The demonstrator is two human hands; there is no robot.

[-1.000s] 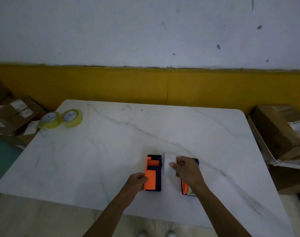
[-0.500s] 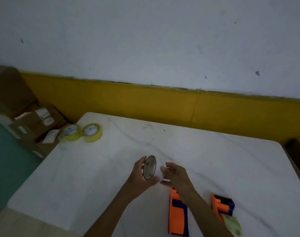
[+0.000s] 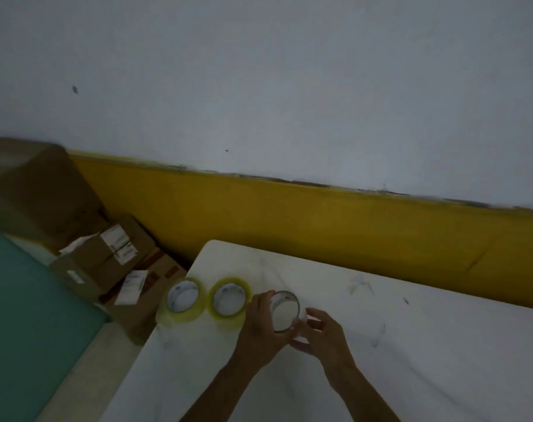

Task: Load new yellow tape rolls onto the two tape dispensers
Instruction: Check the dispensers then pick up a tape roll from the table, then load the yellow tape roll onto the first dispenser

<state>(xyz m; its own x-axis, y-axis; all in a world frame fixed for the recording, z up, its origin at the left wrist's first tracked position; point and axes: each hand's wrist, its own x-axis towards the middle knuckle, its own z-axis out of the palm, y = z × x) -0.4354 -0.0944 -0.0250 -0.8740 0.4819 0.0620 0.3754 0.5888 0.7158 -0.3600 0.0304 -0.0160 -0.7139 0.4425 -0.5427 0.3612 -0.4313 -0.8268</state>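
Observation:
Two yellow tape rolls lie flat side by side near the table's far left corner, the left roll at the edge and the right roll beside it. Just right of them I hold an empty tape core, a thin pale ring. My left hand grips its left side. My right hand sits at its right side with fingers curled around something pale; its exact hold is blurred. The two tape dispensers are out of view.
The white marble table runs right and toward me. Cardboard boxes are stacked on the floor left of the table's corner. A teal surface fills the far left. A yellow-and-white wall stands behind.
Both hands carried the empty core from above the dispensers leftward to the yellow rolls. My view swung left, so the orange and blue dispensers dropped out of frame.

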